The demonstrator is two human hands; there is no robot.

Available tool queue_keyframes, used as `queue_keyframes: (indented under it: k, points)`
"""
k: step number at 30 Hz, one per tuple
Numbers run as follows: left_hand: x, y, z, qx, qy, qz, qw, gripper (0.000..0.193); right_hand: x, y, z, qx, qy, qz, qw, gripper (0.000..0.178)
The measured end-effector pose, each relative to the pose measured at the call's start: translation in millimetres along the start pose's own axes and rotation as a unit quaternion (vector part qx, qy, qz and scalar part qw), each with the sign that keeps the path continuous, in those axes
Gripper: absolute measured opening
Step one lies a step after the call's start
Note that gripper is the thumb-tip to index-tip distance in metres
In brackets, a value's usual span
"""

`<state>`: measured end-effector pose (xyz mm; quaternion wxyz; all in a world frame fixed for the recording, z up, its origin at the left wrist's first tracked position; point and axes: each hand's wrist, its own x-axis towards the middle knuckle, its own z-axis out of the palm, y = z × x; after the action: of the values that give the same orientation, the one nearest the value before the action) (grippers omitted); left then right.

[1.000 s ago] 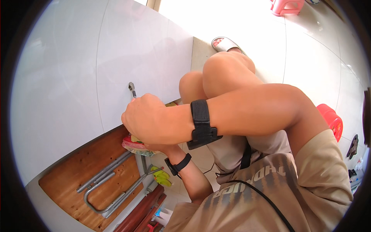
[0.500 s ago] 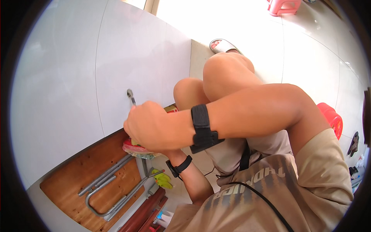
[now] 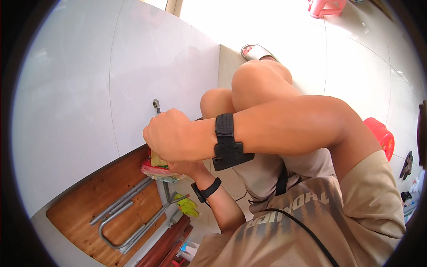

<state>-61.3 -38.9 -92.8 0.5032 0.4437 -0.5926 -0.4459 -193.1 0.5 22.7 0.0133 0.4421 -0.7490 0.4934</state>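
Note:
My right hand (image 3: 168, 134) is closed in a fist around a slim metal tool (image 3: 157, 107). Only the tool's knobbed grey end and a short length of its shaft show, sticking up beside the pale panel. Just below, my left hand (image 3: 189, 168) is mostly covered by the right one, so I cannot tell what its fingers do. Next to it are a yellow piece (image 3: 156, 159) and a red-edged, clear plastic-wrapped bundle (image 3: 161, 172). Black straps circle both wrists.
A glossy white panel (image 3: 80, 102) fills the left side. Below it, a wooden board (image 3: 80, 213) carries folded metal tube legs (image 3: 118, 244). Yellow-green gloves (image 3: 187, 206) lie nearby. Pink (image 3: 327, 8) and red plastic stools (image 3: 380, 138) stand on the tiled floor.
My right hand has risen slightly, uncovering more of the left hand and the yellow piece. The tool's end has shifted a little right and up.

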Motion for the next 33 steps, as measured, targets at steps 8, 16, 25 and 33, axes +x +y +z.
queue_keyframes:
  k: [8, 16, 25, 33]
  points:
    - [-3, -5, -5, 0.055, -0.002, 0.005, 0.998, 0.02, 19, -7, -27, 0.004, -0.286, -0.067, 0.956, 0.011]
    - [-10, -17, -15, 0.104, -0.015, 0.006, 0.994, 0.021, 27, -11, -25, -0.006, -0.282, -0.059, 0.958, 0.01]
    - [-15, -33, -22, -0.041, -0.02, -0.02, 0.999, 0.031, 39, -2, -31, 0.017, -0.296, -0.076, 0.952, 0.01]
    - [-19, -14, -4, 0.035, 0.006, 0.009, 0.999, 0.03, 40, -4, -46, 0.07, -0.282, -0.116, 0.95, 0.012]
